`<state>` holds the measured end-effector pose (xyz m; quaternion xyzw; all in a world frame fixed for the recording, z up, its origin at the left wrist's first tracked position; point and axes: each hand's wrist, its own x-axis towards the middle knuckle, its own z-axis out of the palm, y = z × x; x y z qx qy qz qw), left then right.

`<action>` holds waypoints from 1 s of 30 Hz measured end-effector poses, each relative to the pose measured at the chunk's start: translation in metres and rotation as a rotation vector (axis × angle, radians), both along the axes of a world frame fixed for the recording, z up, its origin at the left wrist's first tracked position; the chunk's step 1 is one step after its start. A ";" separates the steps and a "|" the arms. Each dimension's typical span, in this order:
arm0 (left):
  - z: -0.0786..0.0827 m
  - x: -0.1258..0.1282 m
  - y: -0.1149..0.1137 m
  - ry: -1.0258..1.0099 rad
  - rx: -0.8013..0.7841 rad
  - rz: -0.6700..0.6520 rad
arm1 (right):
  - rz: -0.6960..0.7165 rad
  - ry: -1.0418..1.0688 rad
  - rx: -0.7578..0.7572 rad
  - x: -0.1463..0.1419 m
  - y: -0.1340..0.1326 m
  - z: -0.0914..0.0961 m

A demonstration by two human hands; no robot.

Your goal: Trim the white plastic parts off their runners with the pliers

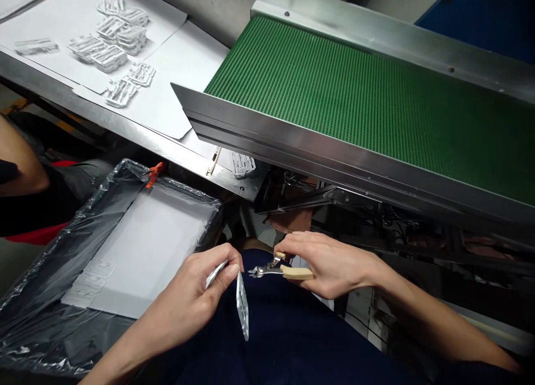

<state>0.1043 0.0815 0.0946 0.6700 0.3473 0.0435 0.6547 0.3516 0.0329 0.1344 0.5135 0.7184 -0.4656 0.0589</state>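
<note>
Between thumb and fingers, my left hand (204,282) pinches a thin white plastic part (242,307) with cut-outs, held on edge above my lap. Part of it shows behind the thumb and the rest is covered by the fingers. My right hand (330,262) is wrapped around a pair of nippers (296,272) with cream handles and metal jaws. The jaws point left toward the plastic part, a small gap away from it. Below both hands is dark blue clothing (284,323).
A green conveyor belt (334,89) with metal side rails runs across the right. Stacks of white plastic parts (109,56) lie on paper on the left bench. A plastic-lined bin (171,179) with an orange clamp (155,174) stands below. Another person's arm (20,156) is at the far left.
</note>
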 end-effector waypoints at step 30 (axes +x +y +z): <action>0.017 0.015 0.000 0.011 0.084 -0.070 | 0.354 -0.247 0.050 -0.013 0.038 0.055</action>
